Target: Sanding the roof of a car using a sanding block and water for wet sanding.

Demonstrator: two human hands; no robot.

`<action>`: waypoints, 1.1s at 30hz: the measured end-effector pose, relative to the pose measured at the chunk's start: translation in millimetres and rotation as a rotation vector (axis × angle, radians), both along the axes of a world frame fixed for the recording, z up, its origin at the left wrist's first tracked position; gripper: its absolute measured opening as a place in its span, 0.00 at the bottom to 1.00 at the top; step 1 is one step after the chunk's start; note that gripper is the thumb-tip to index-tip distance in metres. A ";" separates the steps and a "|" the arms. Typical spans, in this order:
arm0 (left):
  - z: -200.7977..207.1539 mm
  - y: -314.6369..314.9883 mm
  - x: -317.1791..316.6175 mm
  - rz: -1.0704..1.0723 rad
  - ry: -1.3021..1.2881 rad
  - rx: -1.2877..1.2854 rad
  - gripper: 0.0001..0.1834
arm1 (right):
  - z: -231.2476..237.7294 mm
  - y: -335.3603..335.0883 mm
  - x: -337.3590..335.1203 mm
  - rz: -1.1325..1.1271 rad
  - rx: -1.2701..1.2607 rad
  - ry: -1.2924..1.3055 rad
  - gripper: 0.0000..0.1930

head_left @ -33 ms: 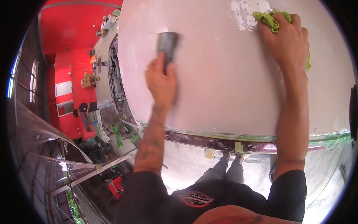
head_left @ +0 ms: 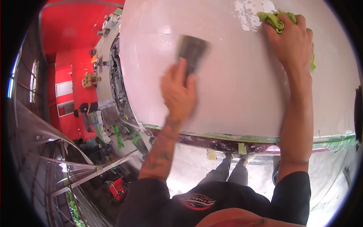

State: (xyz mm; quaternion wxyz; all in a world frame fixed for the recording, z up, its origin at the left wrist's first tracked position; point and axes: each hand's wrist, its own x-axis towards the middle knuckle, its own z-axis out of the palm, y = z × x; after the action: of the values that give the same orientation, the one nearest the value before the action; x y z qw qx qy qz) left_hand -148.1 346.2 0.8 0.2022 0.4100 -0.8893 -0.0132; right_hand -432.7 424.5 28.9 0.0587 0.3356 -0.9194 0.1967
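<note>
A broad, pale car panel [head_left: 234,94] with a dull primer-like coat spreads out in front of me. Over its left part my left hand [head_left: 178,92] grips a dark flat block [head_left: 193,50], wider at its far end. Motion blurs both, so the block's exact kind is hard to tell. Wet shine shows on the panel to the left of the block. At the far right, my right hand [head_left: 292,43] is closed around a crumpled green cloth [head_left: 273,20] against the panel. A whitish wet, foamy patch [head_left: 251,13] lies just left of the cloth.
The panel's near edge [head_left: 227,140] is dark purple with green streaks and pieces of yellowish tape [head_left: 242,148]. To the left are an exposed engine bay [head_left: 117,75], a red wall [head_left: 81,28] and a bending person [head_left: 87,109]. Clear plastic sheeting [head_left: 49,132] hangs at lower left.
My left hand and the dark block have moved to the right and slightly nearer across the panel. My right hand with the green cloth has stayed in place.
</note>
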 end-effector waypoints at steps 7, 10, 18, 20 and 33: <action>12.1 -60.4 21.7 -0.004 -0.003 -0.087 0.23 | 8.3 0.0 -0.1 0.040 -0.034 -0.079 0.24; 13.1 -113.0 43.9 0.302 -0.004 -0.036 0.25 | 2.5 -8.9 4.1 0.021 -0.042 -0.051 0.26; 1.4 84.3 -65.4 -0.163 -0.018 -0.007 0.27 | -14.1 -3.7 -23.9 0.040 -0.030 -0.034 0.30; -4.3 16.1 -28.6 -0.031 -0.016 -0.161 0.26 | -1.9 -1.8 -10.5 0.066 -0.039 -0.042 0.32; -13.6 70.7 -31.1 -0.078 -0.019 -0.138 0.27 | -13.7 -1.6 -32.4 0.047 -0.010 -0.022 0.34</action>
State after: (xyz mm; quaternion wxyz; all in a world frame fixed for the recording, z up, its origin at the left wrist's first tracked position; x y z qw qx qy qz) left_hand -179.2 416.9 -12.8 0.2207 0.3604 -0.9052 0.0445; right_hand -465.1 422.9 15.1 0.0457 0.3544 -0.9109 0.2063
